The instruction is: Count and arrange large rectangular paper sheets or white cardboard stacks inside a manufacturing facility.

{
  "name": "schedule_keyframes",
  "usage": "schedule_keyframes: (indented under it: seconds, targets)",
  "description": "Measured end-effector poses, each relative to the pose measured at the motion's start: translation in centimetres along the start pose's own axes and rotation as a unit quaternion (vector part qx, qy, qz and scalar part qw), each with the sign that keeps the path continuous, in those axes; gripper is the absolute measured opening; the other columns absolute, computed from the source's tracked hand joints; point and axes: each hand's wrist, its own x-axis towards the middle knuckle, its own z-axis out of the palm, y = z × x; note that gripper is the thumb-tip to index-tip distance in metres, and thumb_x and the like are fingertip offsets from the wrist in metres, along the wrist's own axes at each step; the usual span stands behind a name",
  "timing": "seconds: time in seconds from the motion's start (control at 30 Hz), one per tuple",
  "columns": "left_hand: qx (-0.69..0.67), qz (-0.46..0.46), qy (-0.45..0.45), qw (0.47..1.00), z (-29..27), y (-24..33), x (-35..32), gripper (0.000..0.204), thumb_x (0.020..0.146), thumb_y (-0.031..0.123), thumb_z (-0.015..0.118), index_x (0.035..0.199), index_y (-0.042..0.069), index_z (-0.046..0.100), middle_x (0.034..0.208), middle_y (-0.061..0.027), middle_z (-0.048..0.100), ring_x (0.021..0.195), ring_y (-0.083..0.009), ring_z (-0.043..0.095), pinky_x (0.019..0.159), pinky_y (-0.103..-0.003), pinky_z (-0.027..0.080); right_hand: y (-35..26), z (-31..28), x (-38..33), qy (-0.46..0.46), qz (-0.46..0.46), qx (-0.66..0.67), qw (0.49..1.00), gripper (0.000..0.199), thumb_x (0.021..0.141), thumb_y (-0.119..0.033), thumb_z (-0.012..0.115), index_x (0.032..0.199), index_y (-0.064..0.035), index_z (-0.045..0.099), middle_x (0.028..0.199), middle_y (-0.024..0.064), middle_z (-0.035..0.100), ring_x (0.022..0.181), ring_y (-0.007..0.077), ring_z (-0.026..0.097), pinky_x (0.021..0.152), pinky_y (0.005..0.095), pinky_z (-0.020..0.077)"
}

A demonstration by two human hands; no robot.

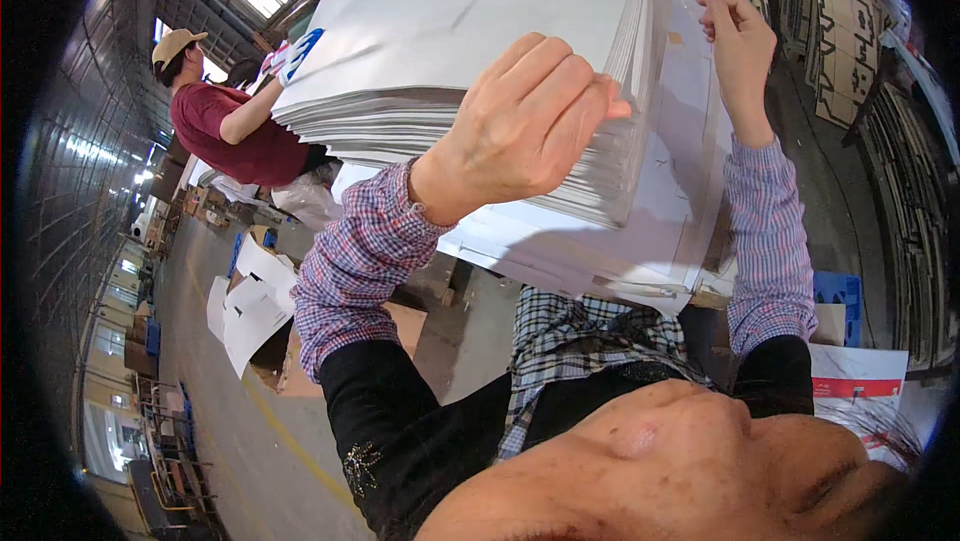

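A thick stack of large white sheets [480, 1] rises in front of me, its layered edges facing me and to the right. My left hand [530, 126] is closed at the stack's near right corner, thumb and forefinger together beside the sheet edges. Whether a sheet is between those fingers is hidden. To the right of the stack, my right hand [742, 51] is raised with its fingers curled in; nothing shows in it. Below both hands lies a wider layer of pale sheets [600, 241] that supports the stack.
A co-worker in a dark red shirt and cap [225, 126] stands at the far left, a gloved hand on the stack. White cut board pieces [255, 306] lie on the left floor. Patterned die boards [845, 41] and stacked panels [905, 201] stand at right, near a blue crate [838, 301].
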Motion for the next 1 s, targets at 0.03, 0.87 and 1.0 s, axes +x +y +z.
schedule_keyframes:
  seconds: [0.03,0.87,1.0]
  targets:
    - [-0.007,-0.007,0.013,1.0,-0.1,0.0,-0.5,0.033,0.071,0.008,0.087,0.092,-0.006,0.066,0.085,-0.0114,0.063,0.074,-0.0252,0.059,0.06,-0.036,0.047,-3.2,1.2,-1.2,-0.013,0.001,0.013,1.0,0.02,0.098,-0.018,0.067,0.097,0.0008,0.074,0.082,0.0032,0.069,0.077,0.0085,0.063,0.07,0.0254,0.0485]
    - [-0.194,-0.242,-0.059,0.949,-3.3,-0.5,-0.2,0.03,0.079,0.001,0.079,0.108,0.001,0.073,0.106,-0.0132,0.071,0.095,-0.0279,0.067,0.081,-0.034,0.055,-10.7,3.1,-9.1,-0.224,-0.219,0.047,0.949,0.037,0.091,-0.015,0.068,0.124,-0.0004,0.062,0.122,0.0136,0.063,0.128,0.0311,0.053,0.122,0.0531,0.0224]
    - [-0.167,-0.223,-0.051,0.959,-3.0,-0.7,-0.1,0.027,0.08,0.001,0.079,0.106,0.001,0.073,0.101,-0.0123,0.07,0.091,-0.028,0.067,0.077,-0.035,0.054,-10.9,3.3,-9.3,-0.193,-0.236,0.039,0.952,0.039,0.09,-0.014,0.069,0.125,-0.0005,0.061,0.123,0.0145,0.061,0.124,0.0317,0.054,0.119,0.0526,0.0281]
